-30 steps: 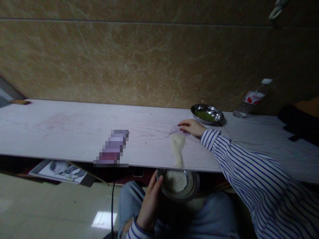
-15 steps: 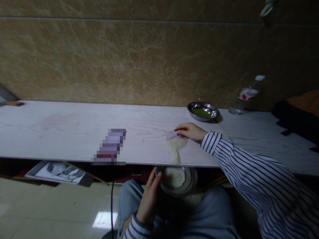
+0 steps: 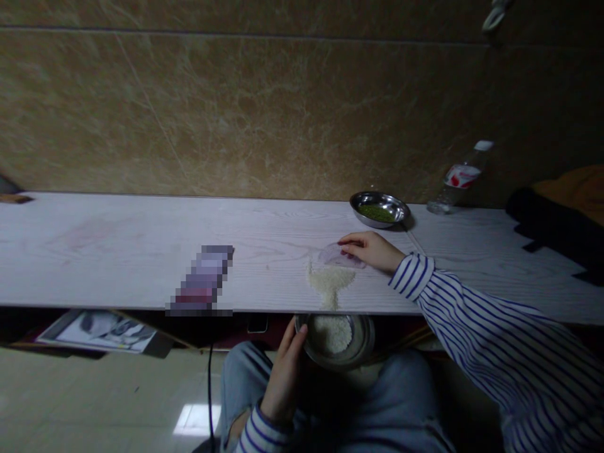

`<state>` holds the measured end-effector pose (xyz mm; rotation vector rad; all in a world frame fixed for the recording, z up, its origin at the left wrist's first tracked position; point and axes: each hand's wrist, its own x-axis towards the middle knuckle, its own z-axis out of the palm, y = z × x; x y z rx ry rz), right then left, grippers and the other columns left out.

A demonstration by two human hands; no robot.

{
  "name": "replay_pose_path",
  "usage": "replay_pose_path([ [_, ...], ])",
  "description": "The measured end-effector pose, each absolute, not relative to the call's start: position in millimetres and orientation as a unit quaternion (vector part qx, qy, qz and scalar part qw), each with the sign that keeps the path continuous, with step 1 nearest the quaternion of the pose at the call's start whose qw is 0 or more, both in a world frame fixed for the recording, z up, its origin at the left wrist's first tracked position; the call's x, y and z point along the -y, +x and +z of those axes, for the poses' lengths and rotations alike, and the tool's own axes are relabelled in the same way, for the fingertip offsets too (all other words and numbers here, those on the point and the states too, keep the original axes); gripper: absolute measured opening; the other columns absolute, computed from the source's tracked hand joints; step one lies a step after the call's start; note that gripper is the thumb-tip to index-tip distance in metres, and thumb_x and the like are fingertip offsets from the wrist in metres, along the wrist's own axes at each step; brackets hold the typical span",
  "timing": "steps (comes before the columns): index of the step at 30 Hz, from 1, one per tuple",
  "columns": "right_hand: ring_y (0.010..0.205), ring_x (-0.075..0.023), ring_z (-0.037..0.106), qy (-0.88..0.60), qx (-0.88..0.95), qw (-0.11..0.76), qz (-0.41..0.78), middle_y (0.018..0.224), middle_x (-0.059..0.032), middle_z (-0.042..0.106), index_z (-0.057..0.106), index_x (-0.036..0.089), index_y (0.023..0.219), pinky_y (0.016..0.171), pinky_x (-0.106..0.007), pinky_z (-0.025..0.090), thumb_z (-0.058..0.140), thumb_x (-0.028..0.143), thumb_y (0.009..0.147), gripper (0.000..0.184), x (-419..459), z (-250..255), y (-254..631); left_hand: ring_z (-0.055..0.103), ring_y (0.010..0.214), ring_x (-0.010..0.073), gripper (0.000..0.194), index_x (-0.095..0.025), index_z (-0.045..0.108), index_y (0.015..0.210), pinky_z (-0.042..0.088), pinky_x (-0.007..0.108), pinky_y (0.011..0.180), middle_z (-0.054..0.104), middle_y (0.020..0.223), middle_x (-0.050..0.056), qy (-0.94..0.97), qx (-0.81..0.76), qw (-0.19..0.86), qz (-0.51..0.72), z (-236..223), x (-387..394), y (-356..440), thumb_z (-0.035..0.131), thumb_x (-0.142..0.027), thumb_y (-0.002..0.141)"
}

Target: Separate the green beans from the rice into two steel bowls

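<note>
My left hand (image 3: 287,362) grips the left rim of a round metal bowl (image 3: 363,343) below the table's front edge, thumb over the rim. White rice (image 3: 334,333) lies in that bowl. On the table, a spread of rice (image 3: 331,281) narrows toward the front edge just above the bowl. My right hand (image 3: 370,247) pinches a thin, translucent purplish scraper-like piece (image 3: 336,254), which rests at the far side of the rice. Behind it stands a shallow steel dish (image 3: 404,212) with small green beans or grains (image 3: 376,213) inside.
A blurred-out phone-like item (image 3: 202,280) lies left on the white table (image 3: 264,229). A clear bottle (image 3: 460,179) stands by the wall at the right, near dark clothing (image 3: 542,217). A white stick or cable (image 3: 415,241) lies beside the dish. Under the tabletop is an open shelf with papers (image 3: 101,330).
My right hand and the purplish piece have drawn back slightly, away from the rice, leaving a gap. The tail of rice at the edge looks shorter. My left hand still holds the bowl.
</note>
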<state>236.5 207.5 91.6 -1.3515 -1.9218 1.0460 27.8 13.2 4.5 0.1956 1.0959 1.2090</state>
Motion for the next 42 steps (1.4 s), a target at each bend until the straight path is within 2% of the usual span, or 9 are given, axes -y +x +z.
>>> replay_pose_path([
  [3, 0.070, -0.0170, 0.071, -0.560, 0.655, 0.344, 0.373, 0.088, -0.0108, 0.081, 0.080, 0.015, 0.102, 0.068, -0.029, 0.060, 0.071, 0.012, 0.087, 0.018, -221.5, 91.1, 253.7, 0.054, 0.142, 0.0206, 0.052, -0.022, 0.055, 0.151, 0.044, 0.028, 0.114, 0.065, 0.148, 0.009, 0.079, -0.494, 0.683, 0.532, 11.6, -13.7, 28.4, 0.060, -0.019, 0.100],
  [6, 0.066, -0.0174, 0.071, -0.594, 0.623, 0.368, 0.350, 0.087, -0.0134, 0.080, 0.078, 0.011, 0.101, 0.070, -0.032, 0.062, 0.069, 0.008, 0.087, 0.016, -235.0, 85.6, 269.8, 0.055, 0.142, 0.0218, 0.055, -0.023, 0.052, 0.154, 0.045, 0.029, 0.114, 0.067, 0.146, 0.010, 0.072, -0.492, 0.686, 0.531, 13.8, -14.4, 29.4, 0.060, -0.019, 0.099],
  [9, 0.070, -0.0202, 0.073, -0.614, 0.606, 0.380, 0.334, 0.085, -0.0137, 0.080, 0.078, 0.011, 0.099, 0.073, -0.035, 0.063, 0.070, 0.010, 0.086, 0.015, -240.8, 76.3, 279.6, 0.054, 0.143, 0.0219, 0.057, -0.022, 0.051, 0.155, 0.044, 0.030, 0.115, 0.065, 0.148, 0.011, 0.070, -0.489, 0.686, 0.535, 10.5, -14.8, 30.1, 0.061, -0.019, 0.099],
  [13, 0.085, -0.0247, 0.076, -0.625, 0.602, 0.377, 0.324, 0.089, -0.0130, 0.081, 0.079, 0.013, 0.095, 0.079, -0.038, 0.063, 0.072, 0.013, 0.084, 0.013, -234.3, 65.2, 280.9, 0.056, 0.141, 0.0226, 0.056, -0.022, 0.053, 0.153, 0.044, 0.031, 0.115, 0.066, 0.147, 0.010, 0.074, -0.474, 0.684, 0.550, -3.3, -14.7, 30.7, 0.063, -0.021, 0.098],
  [16, 0.086, -0.0254, 0.077, -0.622, 0.609, 0.363, 0.332, 0.092, -0.0136, 0.081, 0.079, 0.013, 0.095, 0.081, -0.038, 0.063, 0.072, 0.014, 0.083, 0.014, -222.0, 62.1, 274.8, 0.055, 0.142, 0.0243, 0.054, -0.025, 0.058, 0.149, 0.044, 0.033, 0.116, 0.068, 0.145, 0.008, 0.086, -0.475, 0.679, 0.553, -13.6, -14.9, 31.2, 0.067, -0.024, 0.096],
  [23, 0.067, -0.0198, 0.073, -0.602, 0.619, 0.337, 0.375, 0.081, -0.0108, 0.080, 0.079, 0.012, 0.096, 0.064, -0.029, 0.060, 0.072, 0.015, 0.082, 0.016, -189.8, 64.6, 254.4, 0.052, 0.144, 0.0241, 0.050, -0.025, 0.061, 0.146, 0.043, 0.034, 0.117, 0.066, 0.148, 0.007, 0.091, -0.492, 0.679, 0.538, -1.5, -15.1, 30.6, 0.064, -0.021, 0.096],
  [30, 0.047, -0.0121, 0.064, -0.591, 0.611, 0.336, 0.405, 0.069, -0.0037, 0.077, 0.075, 0.014, 0.091, 0.045, -0.021, 0.051, 0.069, 0.009, 0.083, 0.011, -164.7, 69.8, 241.3, 0.055, 0.142, 0.0249, 0.053, -0.024, 0.059, 0.148, 0.046, 0.033, 0.114, 0.065, 0.149, 0.008, 0.075, -0.494, 0.680, 0.538, 5.3, -13.4, 29.5, 0.066, -0.021, 0.095],
  [36, 0.044, -0.0100, 0.062, -0.599, 0.584, 0.342, 0.429, 0.062, 0.0003, 0.073, 0.071, 0.015, 0.087, 0.044, -0.018, 0.048, 0.065, 0.004, 0.085, 0.012, -140.9, 79.9, 229.9, 0.052, 0.145, 0.0247, 0.052, -0.023, 0.060, 0.146, 0.044, 0.034, 0.116, 0.065, 0.149, 0.008, 0.082, -0.488, 0.675, 0.547, -1.0, -13.1, 31.1, 0.067, -0.020, 0.095],
  [42, 0.044, -0.0103, 0.060, -0.606, 0.569, 0.342, 0.438, 0.054, 0.0034, 0.068, 0.069, 0.015, 0.088, 0.046, -0.019, 0.048, 0.064, 0.005, 0.086, 0.011, -120.0, 84.7, 223.0, 0.054, 0.143, 0.0296, 0.057, -0.027, 0.062, 0.145, 0.047, 0.039, 0.114, 0.064, 0.149, 0.007, 0.096, -0.486, 0.675, 0.548, -1.6, -12.6, 30.5, 0.074, -0.026, 0.089],
])
